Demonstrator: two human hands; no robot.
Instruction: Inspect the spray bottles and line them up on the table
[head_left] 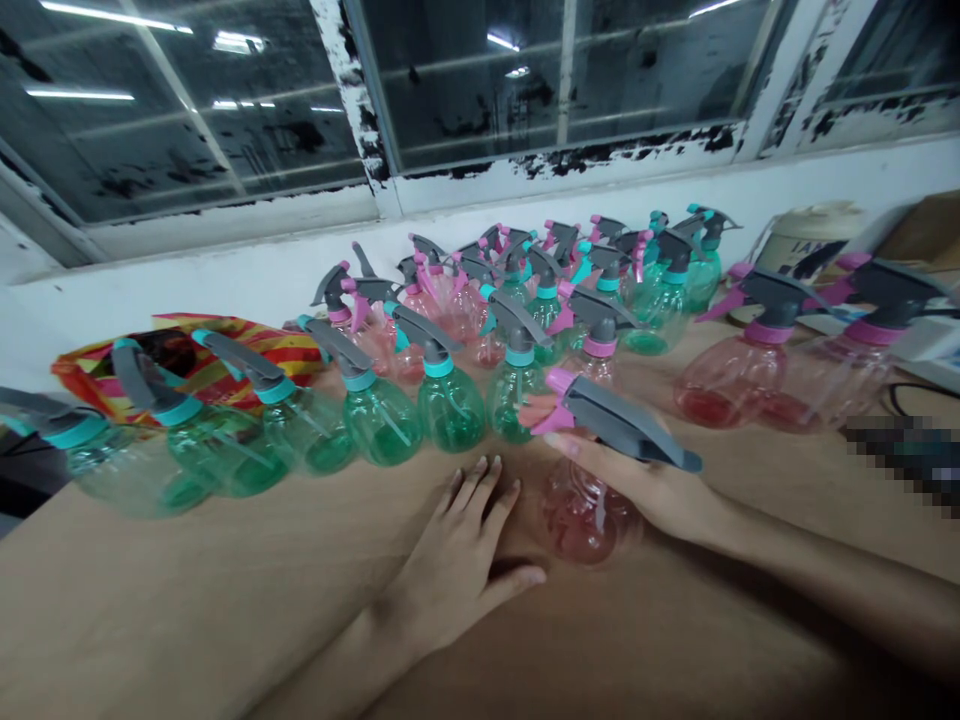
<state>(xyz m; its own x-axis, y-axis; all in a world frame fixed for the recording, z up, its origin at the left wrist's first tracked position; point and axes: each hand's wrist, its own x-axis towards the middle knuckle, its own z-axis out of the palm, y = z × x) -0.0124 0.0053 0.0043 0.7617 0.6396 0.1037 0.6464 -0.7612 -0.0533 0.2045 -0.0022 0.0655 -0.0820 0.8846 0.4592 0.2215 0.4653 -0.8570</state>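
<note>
My right hand (652, 485) is wrapped round the neck of a clear pink spray bottle (589, 520), just under its grey head and pink trigger. The bottle is upright at the table's middle; part of it is hidden behind my fingers. Flat on the tabletop, to the left of that bottle, lies my left hand (465, 560) with its fingers spread and nothing in them. Beyond my left fingertips stands a row of green spray bottles (450, 410) with turquoise collars and grey heads.
Many more pink and green spray bottles (517, 280) crowd the back by the wall. Two pink bottles (735, 370) stand at the right, near a white tub (814, 240). A red and yellow bag (296, 355) lies behind the left row on the wooden table (225, 610).
</note>
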